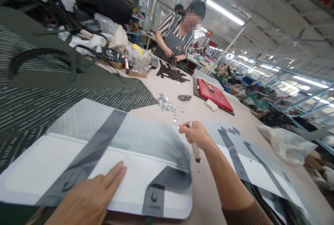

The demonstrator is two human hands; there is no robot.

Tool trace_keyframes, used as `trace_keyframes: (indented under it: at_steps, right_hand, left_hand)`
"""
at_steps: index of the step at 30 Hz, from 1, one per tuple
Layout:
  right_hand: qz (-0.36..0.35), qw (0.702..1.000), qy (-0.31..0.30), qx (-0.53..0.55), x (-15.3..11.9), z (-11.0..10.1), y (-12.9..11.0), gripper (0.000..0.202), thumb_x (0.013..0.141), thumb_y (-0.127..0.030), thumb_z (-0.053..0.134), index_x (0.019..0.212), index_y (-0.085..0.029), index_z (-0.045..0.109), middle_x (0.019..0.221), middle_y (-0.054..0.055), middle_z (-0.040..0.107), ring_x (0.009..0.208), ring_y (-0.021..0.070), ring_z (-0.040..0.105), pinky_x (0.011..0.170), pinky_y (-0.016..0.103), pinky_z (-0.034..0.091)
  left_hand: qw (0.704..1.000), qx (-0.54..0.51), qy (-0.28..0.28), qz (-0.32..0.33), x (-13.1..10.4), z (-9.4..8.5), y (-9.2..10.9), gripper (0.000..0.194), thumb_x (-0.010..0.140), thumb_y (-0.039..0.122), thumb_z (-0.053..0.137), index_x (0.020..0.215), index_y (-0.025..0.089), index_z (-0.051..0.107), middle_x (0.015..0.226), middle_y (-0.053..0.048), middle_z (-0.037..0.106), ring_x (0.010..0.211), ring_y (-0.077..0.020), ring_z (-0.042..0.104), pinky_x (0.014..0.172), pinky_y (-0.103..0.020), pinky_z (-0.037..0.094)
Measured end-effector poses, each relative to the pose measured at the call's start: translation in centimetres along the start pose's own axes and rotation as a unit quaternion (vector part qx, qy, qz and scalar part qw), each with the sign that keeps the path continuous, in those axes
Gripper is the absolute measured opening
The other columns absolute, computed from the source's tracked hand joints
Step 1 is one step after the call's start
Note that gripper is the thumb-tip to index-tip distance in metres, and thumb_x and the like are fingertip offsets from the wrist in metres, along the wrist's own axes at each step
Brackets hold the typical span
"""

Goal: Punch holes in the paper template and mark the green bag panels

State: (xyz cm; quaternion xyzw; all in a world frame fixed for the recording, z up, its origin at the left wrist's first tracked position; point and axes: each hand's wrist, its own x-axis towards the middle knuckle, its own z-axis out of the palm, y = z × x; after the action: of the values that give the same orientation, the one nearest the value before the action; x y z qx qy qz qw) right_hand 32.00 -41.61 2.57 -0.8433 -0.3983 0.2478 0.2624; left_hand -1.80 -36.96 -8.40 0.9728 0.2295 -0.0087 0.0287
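A white and pale-grey panel [135, 159] lies before me, with a grey strap [104, 134] running across it. A second, folded grey strap [154, 197] lies at its right end; both straps carry a slot-like mark. My left hand [88, 193] rests flat on the white part, fingers stretched out, beside the first strap. Just off the panel's right edge, my right hand [194, 134] is closed around a tool with a pale handle [195, 152], its dark end pointing down. A tiny shiny piece shows at the fingertips. Beyond it lies a pile of small metal pieces [165, 102].
More strapped panels [257, 173] lie on the right. Further back are a red board [215, 94] with a hammer [208, 85], a metal cluster [184, 97] and dark strips [171, 72]. Dark striped fabric [109, 98] covers the left. A co-worker [177, 37] stands across the table.
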Motion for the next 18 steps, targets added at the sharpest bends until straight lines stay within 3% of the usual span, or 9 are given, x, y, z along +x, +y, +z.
trace_keyframes:
  at_steps: [2,5,10,18]
  right_hand:
    - [-0.009,0.999,-0.042,0.033,-1.6,1.9,-1.4,0.021,0.078,-0.03,0.054,0.074,-0.013,0.065,0.039,-0.008,0.041,0.033,0.0065,0.035,0.036,0.02,0.029]
    - [-0.012,0.993,-0.097,0.062,-3.4,5.4,-3.6,0.016,0.075,-0.028,0.057,0.069,-0.016,0.064,0.037,-0.009,0.039,0.033,0.006,0.034,0.035,0.019,0.027]
    - [-0.048,0.985,-0.167,-0.001,-4.9,10.2,-6.6,0.014,0.073,-0.02,0.055,0.067,-0.017,0.067,0.045,-0.006,0.052,0.039,0.0066,0.047,0.042,0.018,0.033]
    - [-0.071,0.981,-0.144,-0.107,-5.4,12.2,-7.2,0.018,0.077,-0.021,0.054,0.071,-0.017,0.071,0.047,-0.003,0.058,0.046,0.0096,0.052,0.049,0.021,0.036]
  left_hand:
    - [1.0,0.017,-0.019,0.006,0.0,-1.7,0.9,0.075,0.066,0.003,0.038,0.138,0.018,0.048,0.146,-0.01,0.041,0.1,-0.0261,0.066,0.084,-0.039,0.058]
    - [0.999,-0.001,-0.039,0.01,0.4,-3.7,1.5,0.073,0.067,0.0,0.035,0.138,0.012,0.048,0.147,-0.015,0.04,0.09,-0.0237,0.068,0.076,-0.039,0.06]
    - [0.999,-0.026,-0.033,-0.006,0.3,-3.9,3.0,0.067,0.072,-0.002,0.034,0.137,0.004,0.046,0.143,-0.023,0.041,0.077,-0.0221,0.067,0.064,-0.037,0.06]
    - [0.999,-0.045,0.029,-0.009,-0.1,-3.3,3.7,0.058,0.079,0.0,0.034,0.135,0.004,0.049,0.143,-0.018,0.045,0.076,-0.0199,0.066,0.06,-0.032,0.059]
